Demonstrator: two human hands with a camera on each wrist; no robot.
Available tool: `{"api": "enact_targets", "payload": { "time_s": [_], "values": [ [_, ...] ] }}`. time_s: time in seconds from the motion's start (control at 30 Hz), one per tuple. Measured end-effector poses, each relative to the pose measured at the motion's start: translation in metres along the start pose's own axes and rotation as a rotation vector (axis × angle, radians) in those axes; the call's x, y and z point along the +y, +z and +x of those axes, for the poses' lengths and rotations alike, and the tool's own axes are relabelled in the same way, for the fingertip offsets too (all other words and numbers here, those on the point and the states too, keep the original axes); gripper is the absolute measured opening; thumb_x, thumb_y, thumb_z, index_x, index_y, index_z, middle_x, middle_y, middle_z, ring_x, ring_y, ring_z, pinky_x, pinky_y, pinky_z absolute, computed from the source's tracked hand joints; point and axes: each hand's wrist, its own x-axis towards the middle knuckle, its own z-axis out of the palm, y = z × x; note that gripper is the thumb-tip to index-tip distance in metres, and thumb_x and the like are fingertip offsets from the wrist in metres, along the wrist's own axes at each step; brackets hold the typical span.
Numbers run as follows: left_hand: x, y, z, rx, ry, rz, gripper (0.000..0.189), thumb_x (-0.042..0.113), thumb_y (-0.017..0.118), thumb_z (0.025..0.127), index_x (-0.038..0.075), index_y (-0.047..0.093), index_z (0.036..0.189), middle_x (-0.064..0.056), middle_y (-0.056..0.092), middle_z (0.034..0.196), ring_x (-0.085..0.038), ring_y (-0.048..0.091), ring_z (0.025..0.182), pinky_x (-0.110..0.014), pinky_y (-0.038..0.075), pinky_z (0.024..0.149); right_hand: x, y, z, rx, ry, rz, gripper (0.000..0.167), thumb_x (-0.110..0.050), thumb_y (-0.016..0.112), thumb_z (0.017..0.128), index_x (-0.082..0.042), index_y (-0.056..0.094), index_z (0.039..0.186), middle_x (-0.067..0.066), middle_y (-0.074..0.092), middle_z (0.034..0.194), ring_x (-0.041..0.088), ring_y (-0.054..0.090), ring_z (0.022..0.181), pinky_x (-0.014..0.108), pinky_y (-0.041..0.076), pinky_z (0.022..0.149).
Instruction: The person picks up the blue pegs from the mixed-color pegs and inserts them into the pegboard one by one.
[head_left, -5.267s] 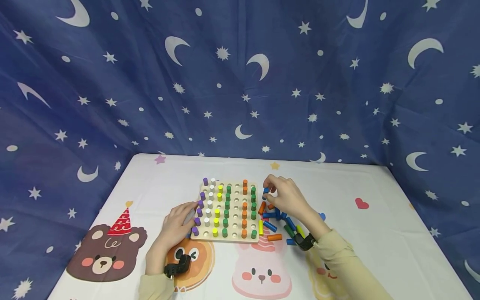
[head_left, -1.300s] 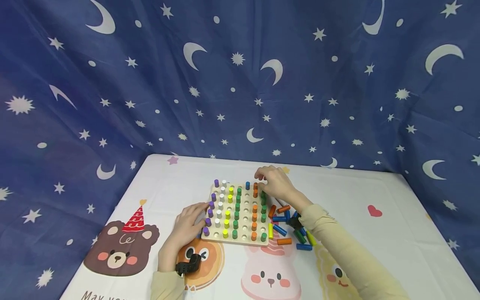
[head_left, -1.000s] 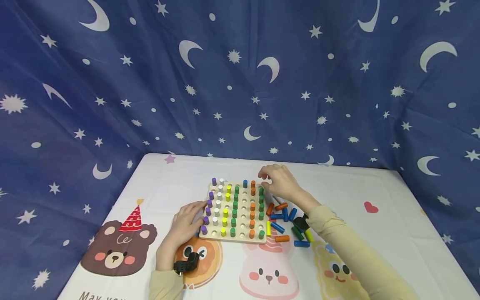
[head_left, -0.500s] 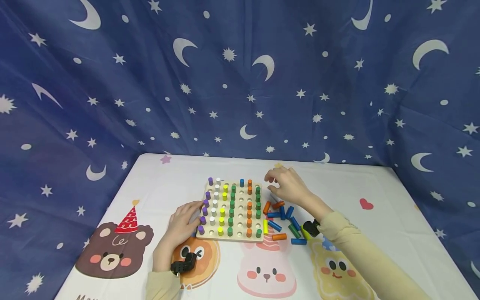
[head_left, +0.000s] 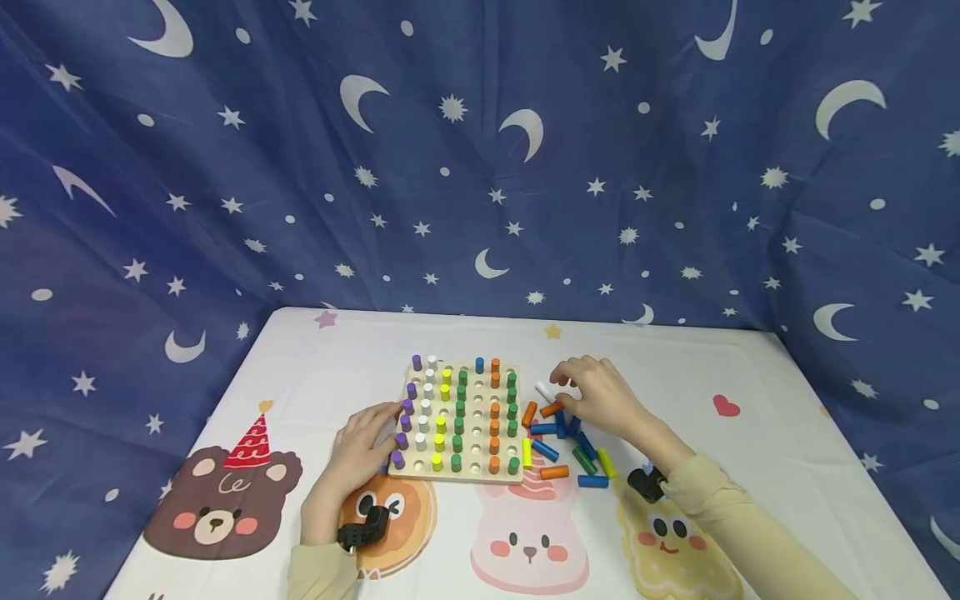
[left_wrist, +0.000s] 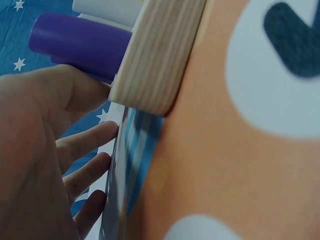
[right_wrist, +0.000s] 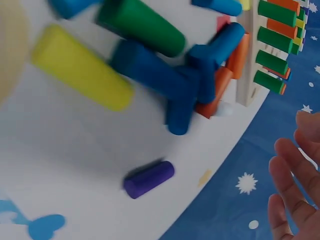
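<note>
My left hand point(head_left: 362, 446) rests at the left side of a wooden pegboard point(head_left: 467, 476). In the left wrist view its thumb touches the board's corner under a purple peg point(left_wrist: 80, 45), the other fingers loosely extended. Upright pegs stand in columns of purple, white, yellow, green and orange. A lone blue peg point(head_left: 479, 365) stands at the back, in a column of otherwise bare holes. Holding nothing, my right hand point(head_left: 602, 402) hovers over the loose pegs right of the board, fingers relaxed. Near its fingertips lies a white peg point(head_left: 544, 392).
Loose blue pegs point(head_left: 544, 450), orange pegs point(head_left: 554, 472), yellow ones and a green peg point(head_left: 583, 460) lie scattered right of the board. A loose purple peg point(right_wrist: 150, 178) shows in the right wrist view. A blue star-patterned curtain point(head_left: 480, 167) hangs behind the table.
The blue peg that my right hand pinched earlier now stands in the board's back row. My right hand has drawn away rightward, over the loose pegs. The left hand has stayed by the board.
</note>
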Motion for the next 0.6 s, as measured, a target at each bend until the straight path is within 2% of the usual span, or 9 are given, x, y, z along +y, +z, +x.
{"api": "enact_targets", "payload": {
  "time_s": [0.3, 0.6],
  "values": [
    [-0.001, 0.001, 0.0, 0.006, 0.001, -0.001, 0.05, 0.02, 0.052, 0.095, 0.016, 0.044, 0.145, -0.01, 0.043, 0.148, -0.035, 0.029, 0.141, -0.063, 0.019, 0.111, 0.005, 0.01, -0.025, -0.008, 0.076, 0.032, 0.019, -0.018, 0.074, 0.082, -0.014, 0.07, 0.1, -0.001, 0.07, 0.091, 0.019, 0.06, 0.087, 0.035, 0.042, 0.079],
    [0.002, 0.0, -0.001, 0.007, -0.001, -0.001, 0.05, 0.019, 0.052, 0.096, 0.018, 0.044, 0.145, -0.009, 0.043, 0.148, -0.035, 0.028, 0.141, -0.063, 0.019, 0.111, 0.014, 0.018, -0.046, -0.009, 0.107, 0.067, 0.021, -0.015, 0.075, 0.08, -0.014, 0.07, 0.101, -0.001, 0.072, 0.093, 0.017, 0.063, 0.087, 0.035, 0.045, 0.079]
  ]
}}
